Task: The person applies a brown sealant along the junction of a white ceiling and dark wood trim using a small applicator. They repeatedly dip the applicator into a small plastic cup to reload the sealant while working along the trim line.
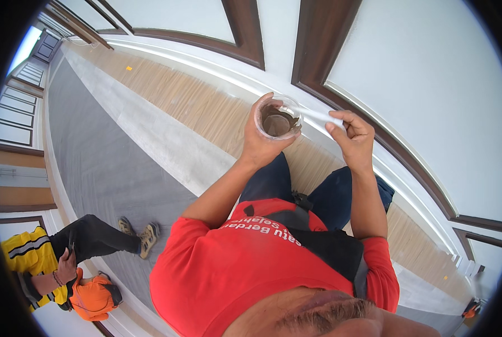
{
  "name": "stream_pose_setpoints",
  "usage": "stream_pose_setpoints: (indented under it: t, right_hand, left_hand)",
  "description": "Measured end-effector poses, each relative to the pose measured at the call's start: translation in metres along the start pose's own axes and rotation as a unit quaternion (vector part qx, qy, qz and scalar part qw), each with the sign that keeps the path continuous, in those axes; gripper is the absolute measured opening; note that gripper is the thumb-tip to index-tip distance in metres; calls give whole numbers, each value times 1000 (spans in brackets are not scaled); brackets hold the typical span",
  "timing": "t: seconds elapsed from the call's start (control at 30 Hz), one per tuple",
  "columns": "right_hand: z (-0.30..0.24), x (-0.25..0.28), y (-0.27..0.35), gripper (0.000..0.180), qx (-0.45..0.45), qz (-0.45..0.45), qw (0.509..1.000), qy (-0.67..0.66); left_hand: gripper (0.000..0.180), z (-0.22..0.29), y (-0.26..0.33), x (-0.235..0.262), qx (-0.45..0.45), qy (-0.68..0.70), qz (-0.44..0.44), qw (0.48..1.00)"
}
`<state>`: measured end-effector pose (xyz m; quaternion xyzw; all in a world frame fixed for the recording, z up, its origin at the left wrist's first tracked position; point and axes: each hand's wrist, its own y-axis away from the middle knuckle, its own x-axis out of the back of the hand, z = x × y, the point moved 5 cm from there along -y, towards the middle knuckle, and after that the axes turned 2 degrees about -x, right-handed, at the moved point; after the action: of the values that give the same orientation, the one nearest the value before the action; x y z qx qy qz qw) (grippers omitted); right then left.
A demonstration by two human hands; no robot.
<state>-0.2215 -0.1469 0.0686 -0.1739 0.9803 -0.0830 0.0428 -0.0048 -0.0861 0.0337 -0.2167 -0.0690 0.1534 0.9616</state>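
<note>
head view: the left hand (257, 141) is curled partway round a clear cup (261, 124), grip secure; the right hand (354, 139) is nearly closed, pinching a white tool (319, 116) between thumb and fingertips. the cup is held in front of the torso, beside the panelled wall (425, 84). progress, as judged: brown paste (294, 126) coats the cup's inside and some remains; the tool is at the cup, and no finished result can be confirmed. the cup's mouth faces the camera, its long axis foreshortened; the tool lies crosswise, working end leftward at the cup, held end rightward
</note>
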Motion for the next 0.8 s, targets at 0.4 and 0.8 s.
stream_pose_setpoints:
  t: [0.4,0.8]
  right_hand:
    - [-5,14,-72,19,240,215,927,191]
    - [19,-4,-89,18,368,186,859,302]
  left_hand:
    - [96,-4,20,21,58,7,-7,998]
    - [94,-17,37,47,99,-13,16,995]
